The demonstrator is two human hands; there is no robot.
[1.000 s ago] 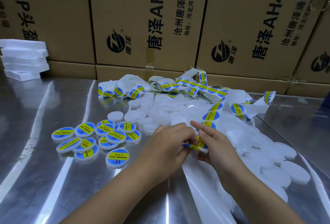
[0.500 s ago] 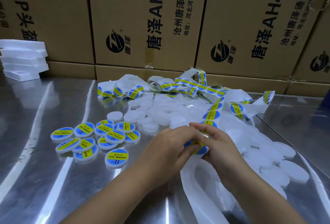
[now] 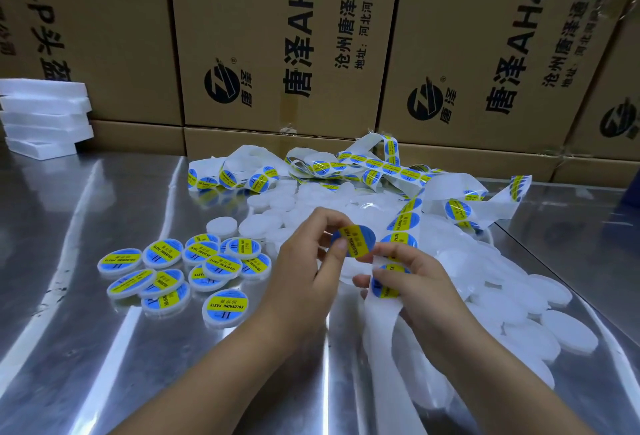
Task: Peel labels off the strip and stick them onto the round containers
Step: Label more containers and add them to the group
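Observation:
My left hand [image 3: 308, 261] pinches a round blue-and-yellow label [image 3: 356, 239] by its left edge, lifted above the table. My right hand [image 3: 415, 278] grips the white backing strip [image 3: 381, 320], its thumb beside the following label [image 3: 386, 284] on the strip. The strip runs back to a tangled heap of labels [image 3: 374, 166] near the boxes. Several labelled round containers [image 3: 166, 270] lie to the left. A pile of plain white containers [image 3: 519, 299] spreads behind and to the right of my hands.
The work surface is a shiny metal table [image 3: 86, 348]. Large printed cardboard boxes [image 3: 277, 46] wall off the back. A stack of white foam slabs [image 3: 45, 115] sits at the far left. A table seam runs along the right side.
The label has come free of the strip. My left hand lifted it up and away, while my right hand slid along the strip to the following label.

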